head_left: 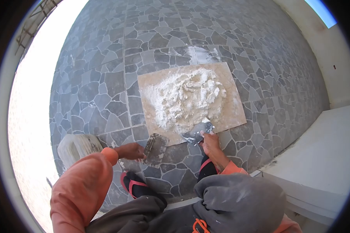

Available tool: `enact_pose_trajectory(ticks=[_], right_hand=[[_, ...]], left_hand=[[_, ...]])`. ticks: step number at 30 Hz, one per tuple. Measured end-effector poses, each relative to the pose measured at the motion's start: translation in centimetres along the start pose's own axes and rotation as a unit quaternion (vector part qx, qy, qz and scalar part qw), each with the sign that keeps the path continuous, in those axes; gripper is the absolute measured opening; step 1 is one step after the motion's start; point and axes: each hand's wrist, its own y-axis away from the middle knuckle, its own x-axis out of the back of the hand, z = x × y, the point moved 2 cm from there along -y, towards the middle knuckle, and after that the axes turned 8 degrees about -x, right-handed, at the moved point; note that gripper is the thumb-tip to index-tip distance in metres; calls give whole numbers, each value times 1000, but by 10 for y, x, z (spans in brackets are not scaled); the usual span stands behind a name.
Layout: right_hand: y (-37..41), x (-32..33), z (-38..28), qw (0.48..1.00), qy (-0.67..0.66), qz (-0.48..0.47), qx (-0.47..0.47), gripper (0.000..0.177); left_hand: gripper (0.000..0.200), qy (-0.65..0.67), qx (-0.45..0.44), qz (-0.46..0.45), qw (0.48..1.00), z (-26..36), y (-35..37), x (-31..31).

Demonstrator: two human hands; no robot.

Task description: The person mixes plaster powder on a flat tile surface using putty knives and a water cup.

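A mound of white, lumpy plaster-like material (186,97) lies on a square beige board (233,110) on the floor. My right hand (210,143) is closed round a putty knife (194,134), whose smeared blade touches the near edge of the mound. Some white material sits on that blade. To the left, my left hand (134,151) grips a second, wide scraper (156,149) with a dirty rectangular blade. That blade hangs just off the board's near left corner. The fingers of both hands are partly hidden by the tools.
Grey stone-pattern tiles (105,81) cover the floor. A pale, whitish container or bag (77,147) stands left of my left forearm. White smears (202,55) mark the tiles beyond the board. A white ledge (311,151) runs along the right. My feet in flip-flops (138,186) are close to the board.
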Motion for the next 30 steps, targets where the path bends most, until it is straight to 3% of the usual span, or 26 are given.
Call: enact_pose_trajectory(ticks=[7, 10, 13, 19, 30], right_hand=[[1, -15, -9, 996, 33, -15, 77, 33], [-16, -14, -8, 982, 117, 2, 148, 32], [6, -28, -24, 995, 61, -2, 83, 28], [1, -31, -23, 965, 181, 53, 184, 24], [-10, -37, -49, 935, 292, 62, 193, 17]], left_hand=[[33, 4, -4, 4, 1000, -5, -2, 2], [33, 6, -13, 2, 1000, -4, -1, 3], [33, -1, -14, 2, 1000, -3, 0, 4], [31, 6, -34, 11, 999, -7, -2, 2], [31, 7, -26, 10, 1000, -1, 1, 2]])
